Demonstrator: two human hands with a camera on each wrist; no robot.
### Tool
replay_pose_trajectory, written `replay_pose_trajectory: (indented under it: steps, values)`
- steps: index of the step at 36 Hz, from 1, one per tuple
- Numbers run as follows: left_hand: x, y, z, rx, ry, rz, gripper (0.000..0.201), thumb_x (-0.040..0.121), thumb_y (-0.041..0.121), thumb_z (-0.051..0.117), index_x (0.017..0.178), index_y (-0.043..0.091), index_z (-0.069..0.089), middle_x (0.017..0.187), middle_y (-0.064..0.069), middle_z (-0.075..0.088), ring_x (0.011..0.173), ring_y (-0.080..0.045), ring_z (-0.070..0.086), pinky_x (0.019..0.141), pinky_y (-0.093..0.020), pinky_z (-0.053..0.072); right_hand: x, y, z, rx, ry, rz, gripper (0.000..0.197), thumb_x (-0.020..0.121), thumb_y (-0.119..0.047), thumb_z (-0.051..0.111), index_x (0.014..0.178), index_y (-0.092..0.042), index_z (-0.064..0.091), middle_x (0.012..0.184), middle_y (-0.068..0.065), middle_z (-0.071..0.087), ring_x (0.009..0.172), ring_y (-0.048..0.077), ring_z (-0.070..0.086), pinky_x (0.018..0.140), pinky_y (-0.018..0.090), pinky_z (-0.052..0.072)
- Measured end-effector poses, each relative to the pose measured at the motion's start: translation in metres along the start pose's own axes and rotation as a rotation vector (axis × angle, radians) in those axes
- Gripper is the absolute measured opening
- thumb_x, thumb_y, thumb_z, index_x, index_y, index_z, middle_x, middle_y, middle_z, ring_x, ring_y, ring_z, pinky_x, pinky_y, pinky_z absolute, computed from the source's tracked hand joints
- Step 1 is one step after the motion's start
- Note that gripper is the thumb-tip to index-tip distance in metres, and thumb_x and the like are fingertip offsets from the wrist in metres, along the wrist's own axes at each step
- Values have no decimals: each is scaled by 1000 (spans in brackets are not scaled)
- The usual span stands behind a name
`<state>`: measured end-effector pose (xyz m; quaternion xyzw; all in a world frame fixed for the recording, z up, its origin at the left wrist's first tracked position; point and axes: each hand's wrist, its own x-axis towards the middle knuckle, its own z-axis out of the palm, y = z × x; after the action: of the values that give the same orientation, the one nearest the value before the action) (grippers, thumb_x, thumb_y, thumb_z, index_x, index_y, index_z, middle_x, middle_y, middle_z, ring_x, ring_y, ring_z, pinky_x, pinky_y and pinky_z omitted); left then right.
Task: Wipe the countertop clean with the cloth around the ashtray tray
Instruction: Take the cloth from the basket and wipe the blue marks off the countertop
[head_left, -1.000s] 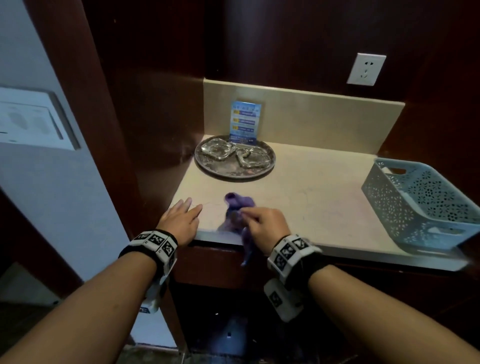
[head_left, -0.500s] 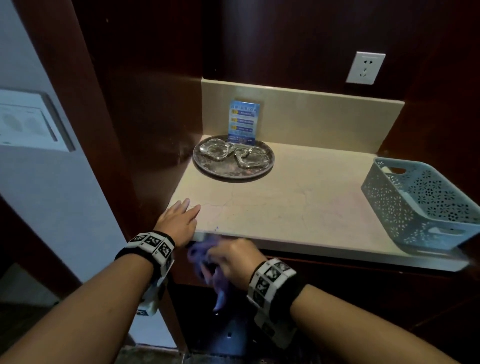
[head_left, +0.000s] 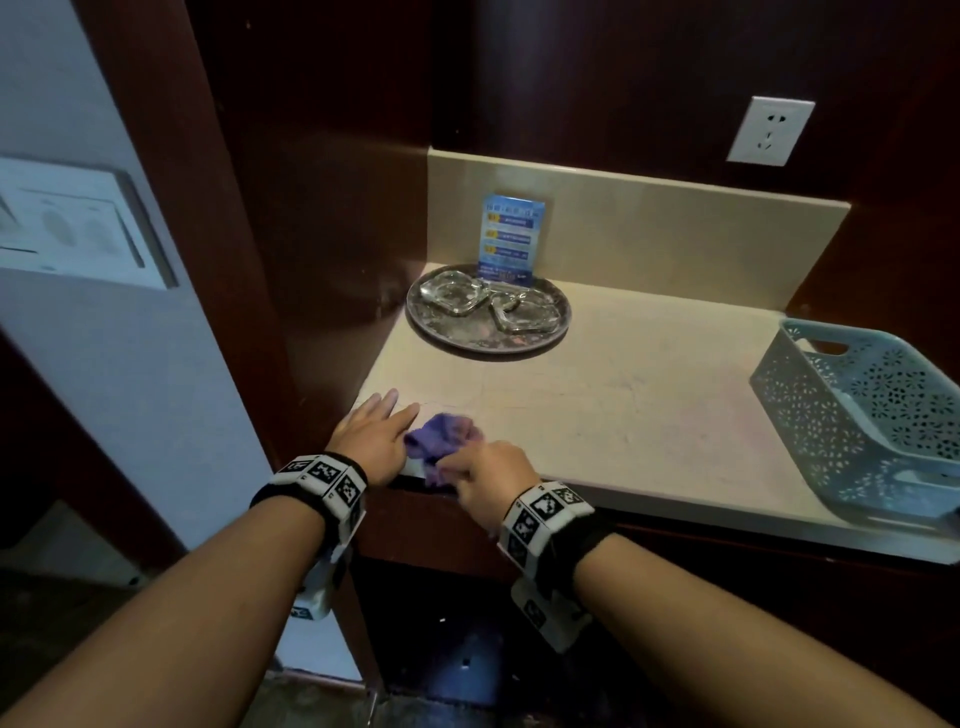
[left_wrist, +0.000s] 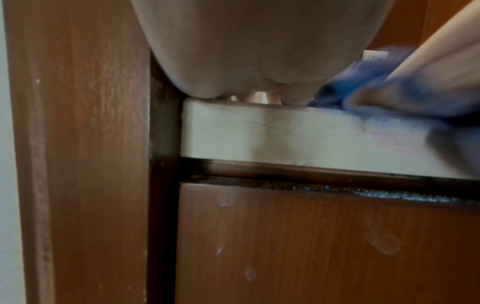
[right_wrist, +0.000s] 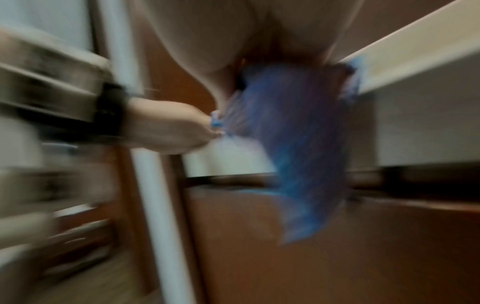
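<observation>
A crumpled purple-blue cloth (head_left: 441, 439) lies on the front left corner of the beige countertop (head_left: 623, 405), part of it hanging over the edge (right_wrist: 298, 144). My right hand (head_left: 483, 475) grips the cloth at the counter's front edge. My left hand (head_left: 374, 434) rests flat on the countertop just left of the cloth, fingers straight. The round metal tray (head_left: 488, 314) with two glass ashtrays (head_left: 452, 293) sits at the back left. In the left wrist view the cloth (left_wrist: 369, 86) shows blurred beside my palm (left_wrist: 259, 47).
A blue card (head_left: 511, 239) leans on the backsplash behind the tray. A pale blue perforated basket (head_left: 862, 415) stands at the right edge. A wall socket (head_left: 769, 130) is above. Dark wood panels close the left side and back; a cabinet front (left_wrist: 311, 236) is below.
My right hand dropped below the counter edge with the cloth, then came back up onto the front left corner beside my left hand. The left hand stayed put.
</observation>
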<state>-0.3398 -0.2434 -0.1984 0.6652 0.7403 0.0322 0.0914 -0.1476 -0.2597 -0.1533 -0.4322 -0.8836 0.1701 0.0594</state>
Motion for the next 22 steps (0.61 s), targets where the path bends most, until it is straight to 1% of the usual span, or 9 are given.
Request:
replay_pose_trajectory:
  steps: [2,4,6,8,10,12,16,19,22]
  values:
    - [2,-1,0,29,-7,15,53,100,25,31,151,30,19,162,-3,7,150,-21,3,122,-33,7,-6,-5,-1,77,-79,-67,21,90,-27,56,102,-23,73,108,9,71,103,29,62,83,27,45]
    - [3,0,-2,15,-13,6,52,101,27,30,152,29,20,162,-5,7,150,-22,4,122,-32,6,-8,-2,-8,173,-90,-76,22,89,-23,59,103,-17,74,108,10,72,103,27,64,87,28,45]
    - [1,1,-3,5,-12,3,51,101,27,30,152,30,20,162,-5,6,150,-23,5,122,-31,6,-4,6,-20,305,7,-23,20,88,-19,60,101,-13,75,102,12,74,99,24,66,87,29,48]
    - [-1,2,-3,-2,-8,3,51,102,28,30,152,31,20,162,-5,7,150,-23,5,122,-31,7,1,17,-33,436,136,55,19,88,-15,61,99,-11,75,98,11,75,96,21,68,83,23,46]
    - [-2,2,-5,-15,-15,-6,50,102,29,29,151,32,20,163,-4,6,150,-23,5,122,-32,7,7,26,-42,498,223,123,19,88,-15,62,100,-9,75,100,11,75,98,20,67,85,22,45]
    - [-1,2,-5,-25,-17,-7,50,102,29,28,151,32,20,163,-4,6,150,-23,4,122,-33,7,12,34,-47,489,267,167,19,88,-16,62,101,-11,75,103,9,74,101,20,66,90,26,47]
    - [-4,3,-7,-40,-15,-9,51,102,28,28,152,32,21,163,-3,6,150,-22,4,122,-32,6,17,48,-48,379,290,193,22,89,-22,60,106,-16,73,111,7,72,106,21,64,92,26,46]
    - [-5,4,-7,-45,-15,-8,51,102,28,28,151,32,21,163,-3,6,150,-22,4,122,-32,6,17,56,-42,261,225,198,30,91,-32,57,118,-21,67,122,7,66,115,24,59,97,29,44]
    - [-4,4,-6,-48,-11,-9,50,102,28,28,151,32,21,163,-2,5,150,-22,3,122,-33,7,21,63,-30,88,127,175,42,93,-43,48,129,-23,56,132,9,59,120,29,53,96,32,41]
